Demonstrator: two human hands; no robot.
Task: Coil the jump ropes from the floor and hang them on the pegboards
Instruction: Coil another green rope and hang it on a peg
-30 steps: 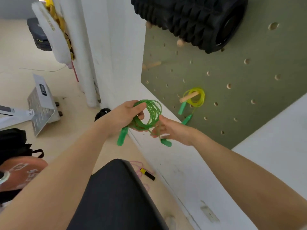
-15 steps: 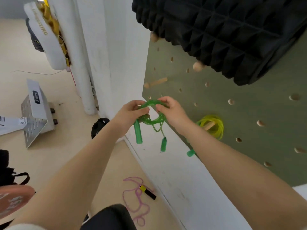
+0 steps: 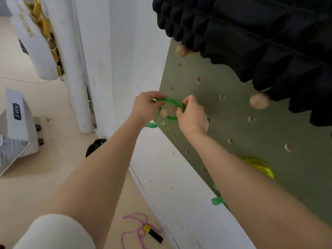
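Beige floor (image 3: 53,159) — white wall (image 3: 179,191), white pipe (image 3: 75,69).

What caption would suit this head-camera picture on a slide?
Both hands, left and right, slip a coiled green jump rope over a wooden peg on the pegboard.

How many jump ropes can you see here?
3: a green rope held by both hands at a peg, a yellow rope hanging lower on the pegboard, a pink rope on the floor. Others may be hidden.

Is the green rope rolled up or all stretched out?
Rolled up: the green rope makes a ring that both hands hold around a wooden peg.
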